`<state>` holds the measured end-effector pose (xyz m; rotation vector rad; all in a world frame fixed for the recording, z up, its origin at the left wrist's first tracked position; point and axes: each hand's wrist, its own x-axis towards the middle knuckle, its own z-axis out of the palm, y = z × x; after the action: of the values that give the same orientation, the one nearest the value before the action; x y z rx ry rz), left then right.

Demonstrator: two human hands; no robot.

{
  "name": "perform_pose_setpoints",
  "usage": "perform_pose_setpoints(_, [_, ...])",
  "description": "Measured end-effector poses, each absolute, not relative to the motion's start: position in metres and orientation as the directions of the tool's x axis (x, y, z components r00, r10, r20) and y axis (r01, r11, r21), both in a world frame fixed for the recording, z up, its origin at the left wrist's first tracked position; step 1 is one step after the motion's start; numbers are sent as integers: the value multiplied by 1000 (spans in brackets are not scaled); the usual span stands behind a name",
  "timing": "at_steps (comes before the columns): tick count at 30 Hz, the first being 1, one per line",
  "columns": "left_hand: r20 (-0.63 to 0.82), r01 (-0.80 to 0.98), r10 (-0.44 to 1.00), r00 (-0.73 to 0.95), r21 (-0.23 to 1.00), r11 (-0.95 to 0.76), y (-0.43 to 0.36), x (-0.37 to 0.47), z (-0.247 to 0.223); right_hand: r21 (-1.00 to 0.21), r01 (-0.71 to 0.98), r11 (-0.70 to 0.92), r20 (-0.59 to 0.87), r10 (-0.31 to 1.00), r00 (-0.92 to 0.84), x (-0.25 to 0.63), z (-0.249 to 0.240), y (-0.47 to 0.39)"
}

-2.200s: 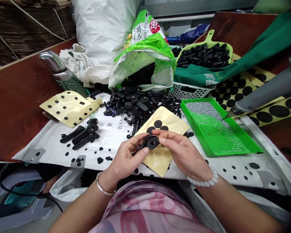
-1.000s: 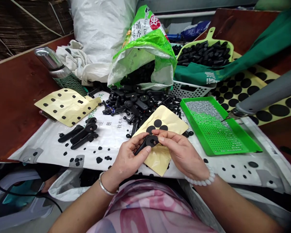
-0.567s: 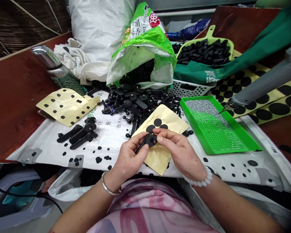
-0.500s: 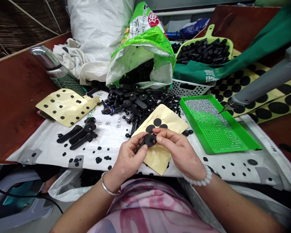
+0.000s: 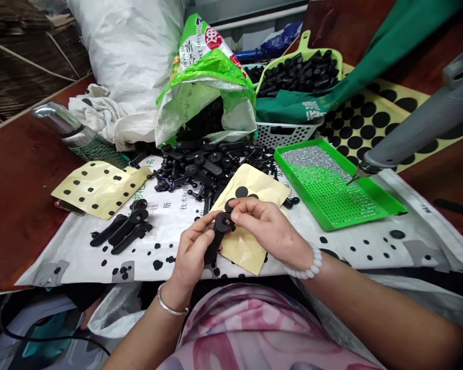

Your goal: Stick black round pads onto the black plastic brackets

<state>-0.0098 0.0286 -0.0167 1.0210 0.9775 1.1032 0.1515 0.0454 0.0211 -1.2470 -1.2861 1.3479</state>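
My left hand (image 5: 193, 252) is closed round a black plastic part (image 5: 216, 235), whose round end points up and away from me. The fingertips of my right hand (image 5: 268, 228) are pinched at the edge of that round end; what they hold there, if anything, is too small to make out. Beneath both hands lies a yellow backing sheet (image 5: 245, 249) with several black round stickers (image 5: 241, 192). To the left, a few black parts (image 5: 129, 223) lie side by side near a second yellow sheet (image 5: 87, 189) with small black dots.
Behind the hands is a heap of black parts (image 5: 204, 164) before an open green bag (image 5: 208, 77). At the right are a green tray (image 5: 355, 205) of screws and a hanging grey screwdriver (image 5: 412, 126). A metal flask (image 5: 61, 123) leans at the left.
The view has shifted a little. The black part in my left hand has turned, so more of its handle shows. My right fingertips remain at its round end.
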Motion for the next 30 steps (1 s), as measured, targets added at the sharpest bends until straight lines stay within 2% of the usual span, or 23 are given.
perform_pose_setpoints(6, [-154,-177,985,72,970,165,33,-7,-18,-993,118,-28,-47,986,-162,149,16,54])
perform_pose_setpoints(10, [-176,-184,982,64,965,186,34,-7,-17,-986,165,-20,-43,990,-136,148,15,59])
perform_pose_setpoints(15, [-103,-64,989,108,992,110,32,-6,-15,-966,230,116,93,990,-107,149,15,55])
perform_pose_setpoints(21, [-28,77,999,16,997,27,34,-5,-14,-943,251,219,224,975,-11,153,29,45])
perform_pose_setpoints(23, [-50,51,999,22,998,48,35,-6,-11,-963,204,178,176,984,-30,155,35,47])
perform_pose_setpoints(28, [-92,-4,995,35,996,92,35,-7,-5,-997,26,-77,-80,982,-171,156,36,53])
perform_pose_setpoints(30, [-103,-23,994,46,994,104,34,-8,-3,-993,1,-117,-115,972,-205,154,34,54])
